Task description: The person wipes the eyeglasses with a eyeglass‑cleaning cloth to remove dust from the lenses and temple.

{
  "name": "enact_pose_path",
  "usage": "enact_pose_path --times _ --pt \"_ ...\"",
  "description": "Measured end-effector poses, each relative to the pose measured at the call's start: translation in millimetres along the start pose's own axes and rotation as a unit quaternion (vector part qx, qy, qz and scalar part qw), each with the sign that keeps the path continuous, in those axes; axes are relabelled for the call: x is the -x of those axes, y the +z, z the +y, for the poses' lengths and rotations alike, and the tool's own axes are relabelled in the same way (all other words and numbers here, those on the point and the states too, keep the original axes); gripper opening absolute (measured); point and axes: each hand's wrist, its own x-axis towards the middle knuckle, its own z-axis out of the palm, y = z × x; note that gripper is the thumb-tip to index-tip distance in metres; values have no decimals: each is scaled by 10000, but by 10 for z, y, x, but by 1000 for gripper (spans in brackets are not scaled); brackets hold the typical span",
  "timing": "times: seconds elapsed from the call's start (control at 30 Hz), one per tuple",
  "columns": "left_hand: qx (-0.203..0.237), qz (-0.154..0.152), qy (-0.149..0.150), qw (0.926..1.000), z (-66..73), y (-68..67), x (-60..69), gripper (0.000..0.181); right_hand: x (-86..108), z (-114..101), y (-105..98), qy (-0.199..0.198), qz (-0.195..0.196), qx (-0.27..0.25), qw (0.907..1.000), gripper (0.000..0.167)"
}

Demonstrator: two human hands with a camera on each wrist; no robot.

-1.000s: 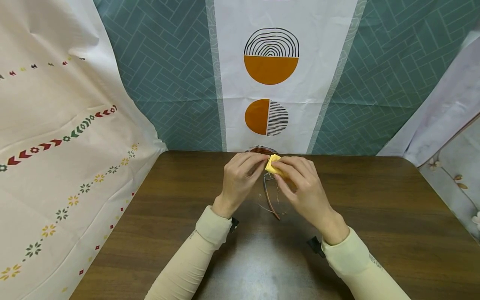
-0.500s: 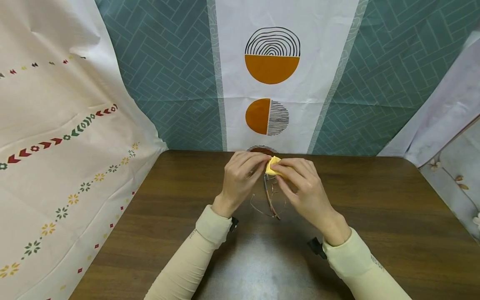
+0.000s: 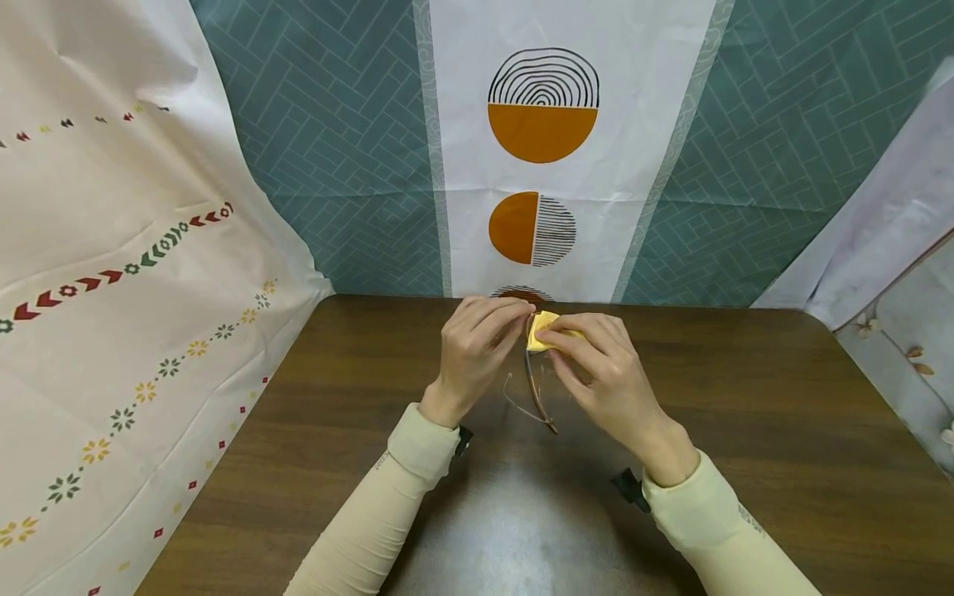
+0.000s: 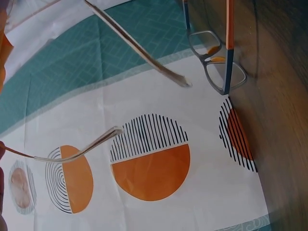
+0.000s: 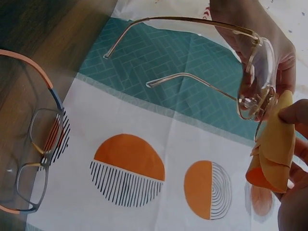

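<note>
My left hand (image 3: 480,348) pinches the far part of a pair of thin gold-rimmed glasses (image 5: 264,67), its fingers behind the lens in the right wrist view. My right hand (image 3: 607,372) grips a folded yellow cloth (image 3: 542,331) between thumb and fingers; the cloth (image 5: 276,149) lies against the near lens, partly hiding it. Both temples stick out unfolded, their tips crossing the left wrist view. A second pair of glasses (image 4: 228,72), grey-blue with orange temples, lies on the table beyond, mostly hidden by the hands in the head view.
The brown wooden table (image 3: 358,397) stretches below and around both hands. At its back edge hangs a teal and white curtain (image 3: 343,165) with orange circles; a cream patterned cloth (image 3: 149,331) drapes down on the left, and a pale cloth (image 3: 857,223) on the right.
The thin gold temples below the hands have swung slightly, and the yellow cloth has shifted a little between the fingers. Both hands remain at nearly the same place, each keeping its hold.
</note>
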Motion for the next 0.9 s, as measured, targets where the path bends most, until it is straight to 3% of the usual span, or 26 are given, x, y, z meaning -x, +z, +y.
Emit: enact_pose_path --times 0.3,0.43,0.53,0.63,0.9 --pt "-71 162 107 9998 -31 -5 -20 18 -22 -19 -22 -338 -186 155 9991 32" --pt "-161 211 148 9995 -47 -1 -15 17 -38 -18 -93 155 -11 -256 9996 27" --pt "-201 189 168 9995 -45 -2 -22 16 -54 -4 -164 795 456 -516 9945 23" --pt "-192 112 205 9995 -31 -2 -26 15 -66 7 -207 1255 873 -437 9873 22" --pt "-223 23 320 9992 9 13 -24 13 -76 -12 -177 1601 1444 112 9764 19"
